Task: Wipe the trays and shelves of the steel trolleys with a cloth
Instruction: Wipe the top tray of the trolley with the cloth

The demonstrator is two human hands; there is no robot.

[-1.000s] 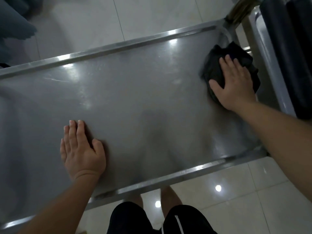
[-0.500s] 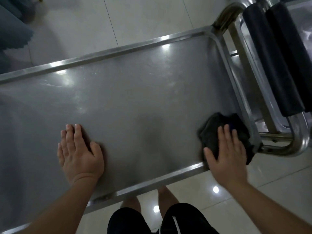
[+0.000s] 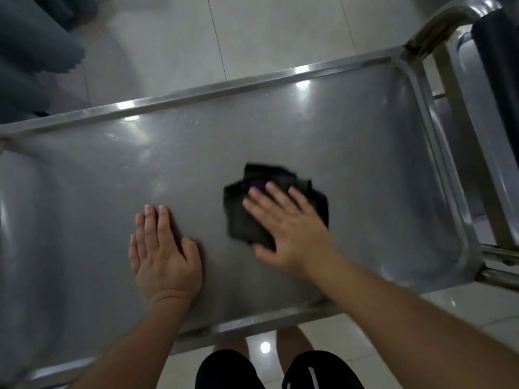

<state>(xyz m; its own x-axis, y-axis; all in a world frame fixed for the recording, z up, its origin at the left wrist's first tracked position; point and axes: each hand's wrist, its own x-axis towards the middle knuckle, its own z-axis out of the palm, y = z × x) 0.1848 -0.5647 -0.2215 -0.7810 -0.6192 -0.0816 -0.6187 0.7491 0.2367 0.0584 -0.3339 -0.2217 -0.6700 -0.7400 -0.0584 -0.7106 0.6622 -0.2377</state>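
Wiping: my right hand (image 3: 292,231), fingers flat, presses the folded black cloth (image 3: 252,209) on the shiny steel trolley tray (image 3: 84,169).
Bracing: my left hand (image 3: 164,254) lies flat, holding nothing.

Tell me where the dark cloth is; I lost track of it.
Head view: the dark cloth lies mid-tray on the steel tray, pressed flat under the right hand, just right of the left hand.
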